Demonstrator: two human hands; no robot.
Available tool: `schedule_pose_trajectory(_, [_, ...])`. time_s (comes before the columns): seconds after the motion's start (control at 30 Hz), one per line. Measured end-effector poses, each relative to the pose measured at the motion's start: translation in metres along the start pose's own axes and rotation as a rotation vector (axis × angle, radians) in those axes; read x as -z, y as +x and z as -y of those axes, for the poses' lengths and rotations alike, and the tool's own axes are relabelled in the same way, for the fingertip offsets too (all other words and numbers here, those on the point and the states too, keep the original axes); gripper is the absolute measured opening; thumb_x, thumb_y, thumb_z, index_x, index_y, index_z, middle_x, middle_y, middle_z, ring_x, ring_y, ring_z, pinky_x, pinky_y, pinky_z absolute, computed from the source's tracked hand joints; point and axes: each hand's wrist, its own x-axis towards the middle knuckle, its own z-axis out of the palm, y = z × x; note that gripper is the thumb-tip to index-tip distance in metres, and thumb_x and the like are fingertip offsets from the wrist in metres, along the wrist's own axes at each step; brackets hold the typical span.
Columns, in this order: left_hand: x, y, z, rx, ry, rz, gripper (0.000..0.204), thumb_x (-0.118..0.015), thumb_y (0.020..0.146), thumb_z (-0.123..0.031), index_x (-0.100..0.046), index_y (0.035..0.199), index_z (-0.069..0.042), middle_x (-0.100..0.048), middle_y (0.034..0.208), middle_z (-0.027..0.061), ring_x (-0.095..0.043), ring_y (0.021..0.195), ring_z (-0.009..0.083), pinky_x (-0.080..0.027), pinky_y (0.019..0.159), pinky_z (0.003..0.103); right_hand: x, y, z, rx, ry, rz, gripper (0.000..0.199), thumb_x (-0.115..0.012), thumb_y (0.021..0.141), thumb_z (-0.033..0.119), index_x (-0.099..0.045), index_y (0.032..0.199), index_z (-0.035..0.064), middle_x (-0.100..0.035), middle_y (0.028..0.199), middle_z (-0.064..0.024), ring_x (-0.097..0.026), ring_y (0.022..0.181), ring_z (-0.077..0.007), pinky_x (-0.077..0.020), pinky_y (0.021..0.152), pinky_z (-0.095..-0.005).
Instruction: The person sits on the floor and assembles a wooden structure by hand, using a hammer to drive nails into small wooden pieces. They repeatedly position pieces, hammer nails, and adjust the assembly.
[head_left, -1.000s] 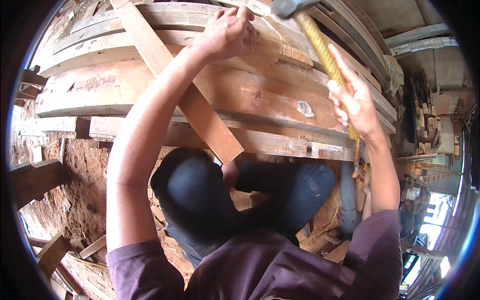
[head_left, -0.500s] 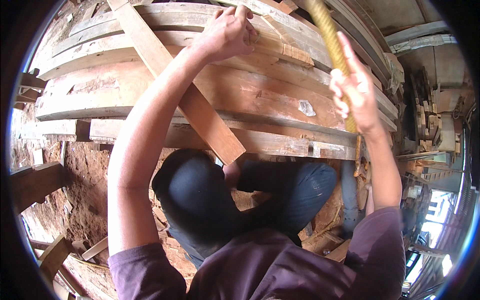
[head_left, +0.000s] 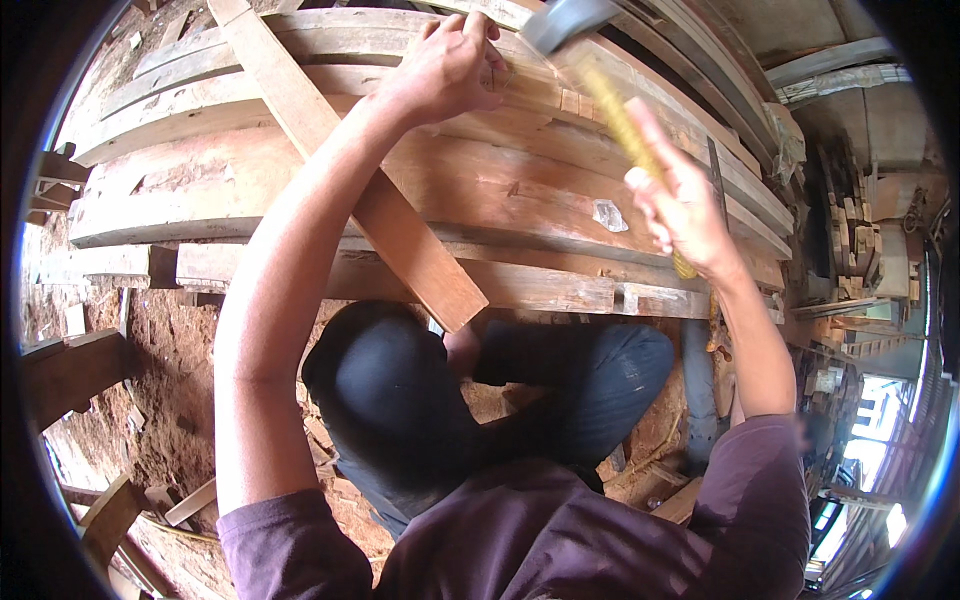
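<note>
My right hand (head_left: 690,215) is wrapped around the yellow handle of a hammer (head_left: 612,110), blurred by motion. Its grey metal head is in the air just right of my left hand (head_left: 450,68). The left fingers are bent and pinched together over the far planks; whatever they hold is hidden behind them. Just to the right of that hand lies a piece of wood (head_left: 575,103) with cuts across its end. Below my left forearm, a loose flat board (head_left: 420,255) rests slantwise across the timber.
Long timber beams (head_left: 500,190) lie side by side before me. A crumpled clear plastic scrap (head_left: 609,215) sits on one beam. A thin dark bar (head_left: 716,180) lies beyond my right wrist. Wood offcuts (head_left: 190,500) lie on the dirt floor at left; more lumber (head_left: 852,225) is stacked at right.
My right hand has swung the hammer leftward, and its head has come into view near my left hand. The left hand has hardly moved.
</note>
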Motion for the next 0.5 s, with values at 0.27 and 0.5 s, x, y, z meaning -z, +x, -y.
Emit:
schedule_pose_trajectory(0.27, [0.007,-0.001,-0.003,0.006,0.011,0.034,0.067,-0.091,0.080,-0.030,-0.062,0.134,-0.002,-0.072,0.140,0.0059,-0.058,0.141,0.0297,-0.038,0.124,0.051,0.014,-0.011,0.012,0.144,0.178,-0.150,0.078,-0.061,0.113,0.017,-0.021,0.180,0.0252,-0.051,0.078,0.0042,-0.042,0.047,-0.0012,-0.0399,0.041,-0.0174])
schedule_pose_trajectory(0.5, [0.006,0.001,-0.005,0.044,0.002,0.054,0.063,-0.093,0.080,-0.030,-0.065,0.130,-0.003,-0.072,0.140,0.0064,-0.056,0.144,0.0300,-0.038,0.123,0.052,0.000,-0.005,0.007,-0.119,0.061,0.090,0.078,-0.063,0.112,0.016,-0.025,0.180,0.0249,-0.052,0.083,0.0047,-0.039,0.052,-0.0018,-0.0399,0.043,-0.0188])
